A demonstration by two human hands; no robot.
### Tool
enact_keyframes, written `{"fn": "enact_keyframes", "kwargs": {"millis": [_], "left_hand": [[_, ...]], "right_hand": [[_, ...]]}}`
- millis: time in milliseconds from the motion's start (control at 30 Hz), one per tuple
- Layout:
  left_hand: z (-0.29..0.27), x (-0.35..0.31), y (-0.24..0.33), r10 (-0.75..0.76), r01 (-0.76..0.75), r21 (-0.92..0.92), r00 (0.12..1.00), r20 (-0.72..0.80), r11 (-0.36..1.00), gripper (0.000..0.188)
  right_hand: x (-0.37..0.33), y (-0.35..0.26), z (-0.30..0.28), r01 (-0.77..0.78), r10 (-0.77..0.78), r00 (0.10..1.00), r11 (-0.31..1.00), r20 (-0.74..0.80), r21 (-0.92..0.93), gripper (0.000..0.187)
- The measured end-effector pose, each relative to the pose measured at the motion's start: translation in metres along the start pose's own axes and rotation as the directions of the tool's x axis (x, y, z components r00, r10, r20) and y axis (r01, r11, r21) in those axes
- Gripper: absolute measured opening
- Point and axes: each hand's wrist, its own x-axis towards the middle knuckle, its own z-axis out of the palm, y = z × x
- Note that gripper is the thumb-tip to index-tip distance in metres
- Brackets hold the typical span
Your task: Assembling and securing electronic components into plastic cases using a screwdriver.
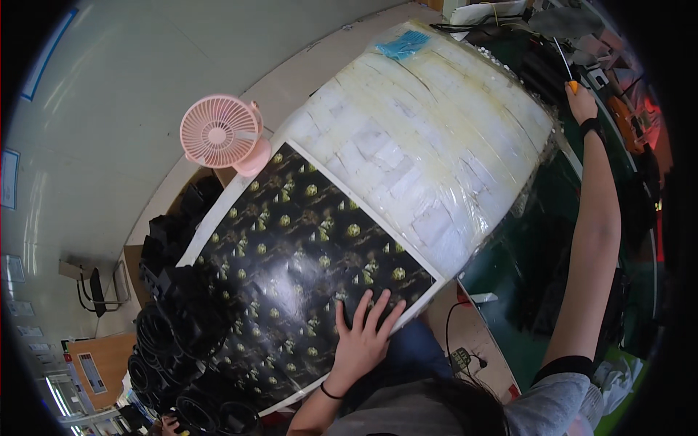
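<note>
My left hand (361, 338) lies flat with fingers spread on a dark board (291, 261) printed with green and brown shapes and edged in white. My right arm reaches far to the right, and my right hand (582, 107) is closed round the orange handle of a screwdriver (563, 62). Its thin metal shaft points away from me. Beyond the board sits a pad (429, 145) wrapped in clear, yellowed film, with a blue comb-like piece (403, 45) on its far end.
A pink fan (219, 133) stands at the board's far left corner. Black round-mouthed parts (174, 334) are piled along the left side, with part of another hand (171, 424) below them. A green-topped bench (509, 291) holding tools runs along the right; a cable plug (462, 358) hangs beside it.
</note>
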Motion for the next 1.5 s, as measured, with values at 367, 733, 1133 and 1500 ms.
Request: {"fn": "enact_keyframes", "kwargs": {"millis": [367,733,1133,1500], "left_hand": [[0.0,-0.005,-0.004,0.051,-0.054,-0.02,0.989,-0.141,0.998,0.09],[0.029,-0.027,-0.011,0.071,-0.133,-0.097,0.876,-0.477,0.986,0.059],[0.029,-0.123,-0.036,-0.27,0.112,-0.316,0.812,-0.517,0.942,0.038],[0.027,-0.157,-0.038,-0.264,0.132,-0.288,0.833,-0.487,0.949,0.047]], "right_hand": [[-0.093,-0.114,-0.042,-0.149,-0.141,0.924,0.722,0.355,0.675,0.041],[-0.165,-0.167,-0.051,-0.111,-0.325,0.877,0.582,0.355,0.806,0.047],[-0.341,-0.318,-0.173,0.394,-0.628,0.77,0.605,0.111,0.692,0.047],[-0.441,-0.346,-0.118,0.648,-0.613,0.759,0.744,-0.22,0.162,0.027]]}}
